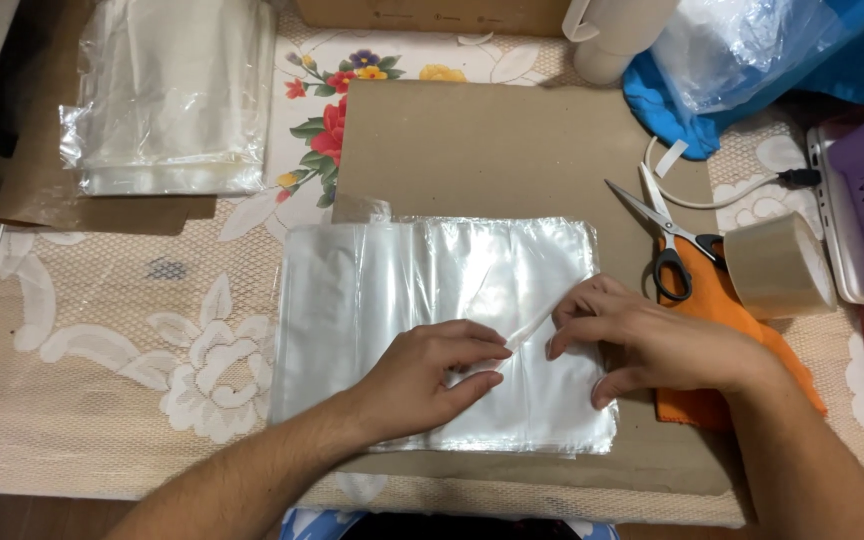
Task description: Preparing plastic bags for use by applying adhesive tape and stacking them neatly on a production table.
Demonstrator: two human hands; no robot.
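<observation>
Currently peeling a thin strip (pixel 530 326) off the top clear bag | left hand (pixel 422 380) presses the bag stack (pixel 432 300), fingertips pinching the strip's end | right hand (pixel 642 345) pinches its other end | stack lies mid-cardboard sheet (pixel 492 150) | next likely needs a steady pull, stack held flat.

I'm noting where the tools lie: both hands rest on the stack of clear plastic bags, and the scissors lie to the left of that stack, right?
Not quite. Both hands, left hand and right hand, rest on the stack of clear plastic bags, but the scissors lie to its right, as the head view shows.
</observation>
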